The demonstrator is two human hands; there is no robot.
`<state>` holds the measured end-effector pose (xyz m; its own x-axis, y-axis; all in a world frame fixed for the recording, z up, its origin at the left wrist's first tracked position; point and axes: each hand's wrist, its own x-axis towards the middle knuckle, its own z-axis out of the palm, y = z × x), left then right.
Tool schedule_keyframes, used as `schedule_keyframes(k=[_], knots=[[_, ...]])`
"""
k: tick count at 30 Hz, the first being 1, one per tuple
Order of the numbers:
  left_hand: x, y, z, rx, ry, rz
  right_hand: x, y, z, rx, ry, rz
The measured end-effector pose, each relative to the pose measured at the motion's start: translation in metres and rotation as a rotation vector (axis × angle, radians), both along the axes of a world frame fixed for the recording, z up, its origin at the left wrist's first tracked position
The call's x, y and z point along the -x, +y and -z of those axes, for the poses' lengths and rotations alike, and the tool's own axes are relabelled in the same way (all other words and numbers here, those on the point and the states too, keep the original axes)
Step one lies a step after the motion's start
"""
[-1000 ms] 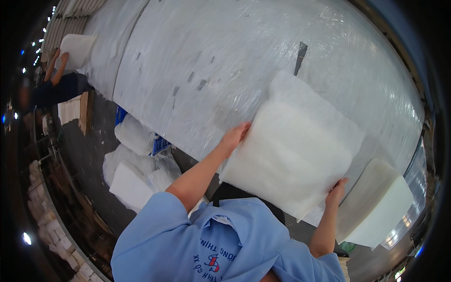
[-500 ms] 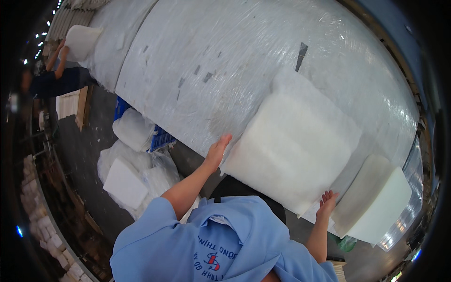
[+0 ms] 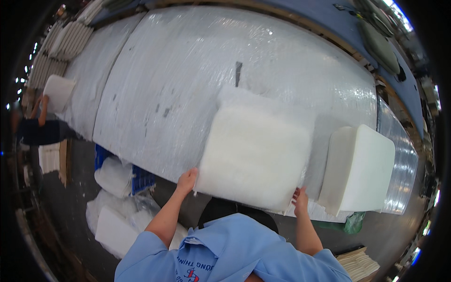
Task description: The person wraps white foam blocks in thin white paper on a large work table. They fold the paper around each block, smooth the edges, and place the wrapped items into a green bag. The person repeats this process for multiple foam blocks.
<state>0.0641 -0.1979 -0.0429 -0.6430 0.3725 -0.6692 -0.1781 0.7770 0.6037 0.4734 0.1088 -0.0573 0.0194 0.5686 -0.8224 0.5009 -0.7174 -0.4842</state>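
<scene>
A square sheet of fluffy white wadding [image 3: 256,155] lies flat on the long table [image 3: 188,80], which is wrapped in clear plastic film. My left hand [image 3: 187,181] grips the sheet's near left corner at the table's front edge. My right hand [image 3: 299,199] holds the near right corner. A thick stack of white foam pads [image 3: 359,169] sits just to the right of the sheet.
A blue crate [image 3: 141,178] and bags of white padding [image 3: 112,176] lie on the dark floor to my left. A second person [image 3: 40,127] handles a white pad at the far left. Stacks of white sheets [image 3: 70,40] stand at the table's far end. Cardboard sits at lower right.
The wadding sheet has come down from a tilted, lifted position to lie flat on the table. Both my hands have dropped with it to the table's front edge.
</scene>
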Motion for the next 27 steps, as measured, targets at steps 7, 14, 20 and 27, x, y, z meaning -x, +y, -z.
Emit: schedule_keyframes(k=[7,14,20,27], knots=[[0.086,0.154,0.002,-0.241,-0.077,-0.032,0.072,0.121,0.005,-0.351,0.203,0.0],[0.107,0.225,-0.001,-0.21,-0.311,-0.026,0.121,0.146,0.009,-0.248,0.227,0.018],[0.099,0.213,-0.034,-0.315,-0.35,-0.05,0.103,0.121,-0.016,-0.39,0.476,0.107],[0.05,0.162,-0.106,-0.451,0.005,-0.14,0.068,0.075,-0.091,-0.362,0.605,0.092]])
